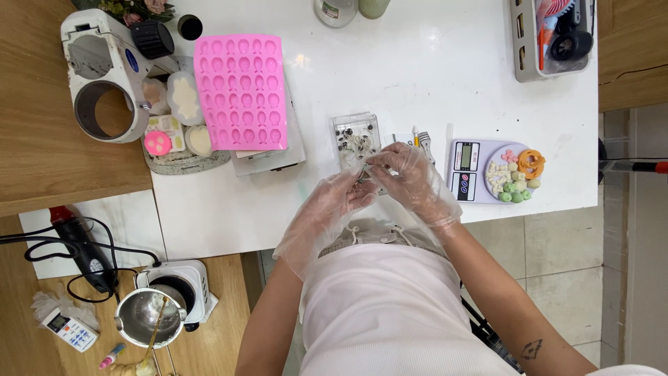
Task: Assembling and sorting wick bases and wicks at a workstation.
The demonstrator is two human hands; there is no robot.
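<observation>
Pink mould far left, scale right, clear box before gloved hands

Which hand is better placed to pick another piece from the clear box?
Probably the right hand: its fingertips sit just beside the clear box. The left hand is lower, pinching a small item I cannot identify.

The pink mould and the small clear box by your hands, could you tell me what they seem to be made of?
The pink mould looks like matte silicone: soft, even colour, rows of moulded cavities, no glare. The clear box seems to be rigid glossy plastic, since its contents show through. Both hands wear thin, crinkled see-through film gloves.
</observation>
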